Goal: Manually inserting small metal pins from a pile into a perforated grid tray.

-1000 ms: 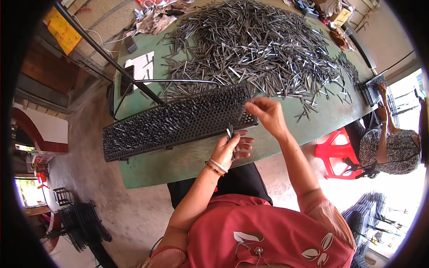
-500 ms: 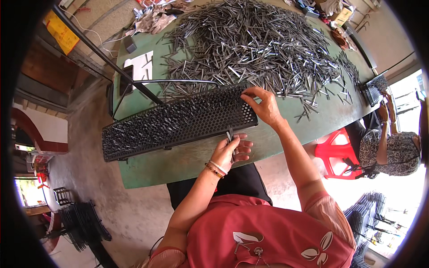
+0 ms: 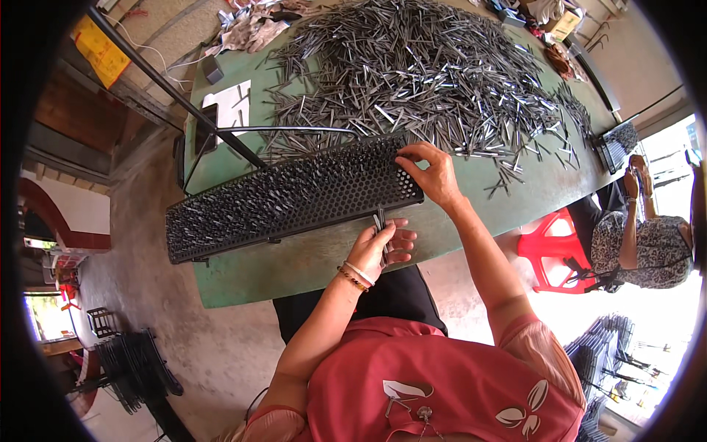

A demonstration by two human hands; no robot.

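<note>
A long black perforated panel (image 3: 324,214) lies slanted along the near edge of the green table. Thin dark strips (image 3: 243,202) stand upright in the holes over its left and far parts; round holes show bare at the near right. My left hand (image 3: 379,244), palm up just below the panel's near edge, holds a few thin dark strips (image 3: 380,221) under its thumb, the other fingers loosely spread. My right hand (image 3: 433,173) is over the panel's right end, thumb and forefinger pinched at the border of the filled holes. Whatever lies between those fingertips is too small to make out.
A large heap of loose dark strips (image 3: 412,74) covers the far table (image 3: 515,202). A black metal frame (image 3: 228,136) stands at the left beside a phone (image 3: 208,127) and white paper (image 3: 234,107). Another person (image 3: 641,243) works at the right near a red stool (image 3: 556,250).
The view has shifted very slightly. My right hand stays pinched at nearly the same spot on the panel, and my left hand still holds its strips.
</note>
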